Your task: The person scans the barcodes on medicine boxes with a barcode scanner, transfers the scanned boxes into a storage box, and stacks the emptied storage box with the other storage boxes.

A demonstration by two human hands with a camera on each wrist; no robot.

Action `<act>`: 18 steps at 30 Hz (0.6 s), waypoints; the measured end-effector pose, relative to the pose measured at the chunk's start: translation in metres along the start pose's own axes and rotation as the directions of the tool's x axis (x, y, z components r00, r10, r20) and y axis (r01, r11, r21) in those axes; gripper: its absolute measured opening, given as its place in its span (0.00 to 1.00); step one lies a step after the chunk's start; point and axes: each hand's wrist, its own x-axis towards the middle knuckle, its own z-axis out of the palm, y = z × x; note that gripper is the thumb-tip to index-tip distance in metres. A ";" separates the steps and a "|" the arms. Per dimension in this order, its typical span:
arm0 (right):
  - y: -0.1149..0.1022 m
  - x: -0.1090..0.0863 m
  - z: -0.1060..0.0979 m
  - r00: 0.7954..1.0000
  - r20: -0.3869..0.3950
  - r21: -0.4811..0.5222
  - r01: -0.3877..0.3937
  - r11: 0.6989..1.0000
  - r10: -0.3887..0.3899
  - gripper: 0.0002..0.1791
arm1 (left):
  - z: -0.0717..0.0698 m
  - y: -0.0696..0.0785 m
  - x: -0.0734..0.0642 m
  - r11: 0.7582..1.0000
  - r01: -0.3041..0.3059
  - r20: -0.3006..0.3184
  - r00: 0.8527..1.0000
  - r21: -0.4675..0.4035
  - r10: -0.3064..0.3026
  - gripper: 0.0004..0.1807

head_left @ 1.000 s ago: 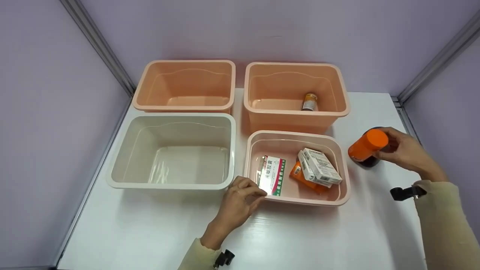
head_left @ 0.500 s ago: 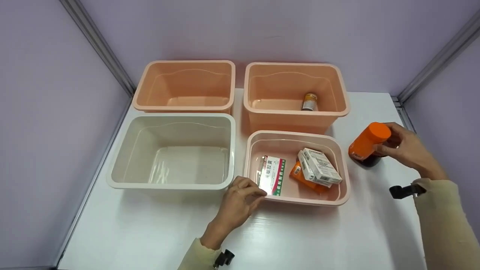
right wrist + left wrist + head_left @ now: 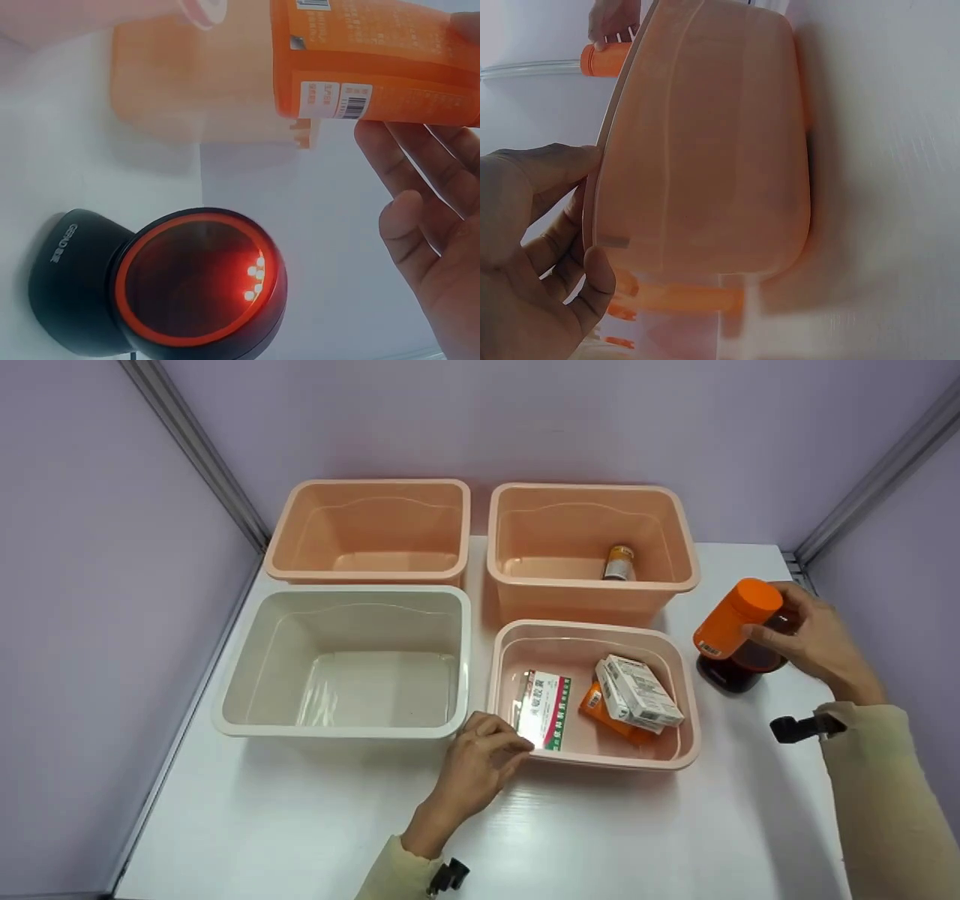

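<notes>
My right hand [image 3: 821, 641] grips an orange bottle [image 3: 731, 619] with an orange cap, tilted above a black barcode scanner [image 3: 726, 676]. In the right wrist view, the scanner [image 3: 82, 277] has a round window with a lit red ring. A white label with a barcode shows on the bottle [image 3: 360, 60] near its base. My left hand [image 3: 469, 772] pinches the front left rim of the low pink bin [image 3: 600, 763]. Inside that bin lie a white-and-green medicine box [image 3: 546, 709], two white boxes [image 3: 643, 694] and an orange pack [image 3: 596, 706] partly hidden beneath them.
Behind the low bin stands a deeper peach bin [image 3: 589, 604] holding a small yellow-and-white can [image 3: 619, 562]. A second peach bin [image 3: 367, 577] is at the back left, a white bin [image 3: 345, 733] in front of it. Pale walls [image 3: 540, 427] enclose the white table [image 3: 600, 840].
My right hand has raised the orange bottle toward the back, uncovering more of the scanner. A barcode near the bottle's base has come into sight. My left hand stays at the bin's rim.
</notes>
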 end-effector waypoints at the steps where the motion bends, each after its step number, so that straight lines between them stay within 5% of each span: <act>1: -0.002 0.002 0.000 1.000 -0.001 0.004 0.002 1.000 -0.002 0.31 | 0.000 0.000 0.000 1.000 0.002 0.001 1.000 0.001 -0.002 0.04; 18: -0.025 0.024 0.002 0.997 -0.078 -0.054 -0.028 0.998 0.024 0.34 | 0.000 0.001 0.001 0.999 0.039 0.017 0.999 -0.015 -0.039 0.05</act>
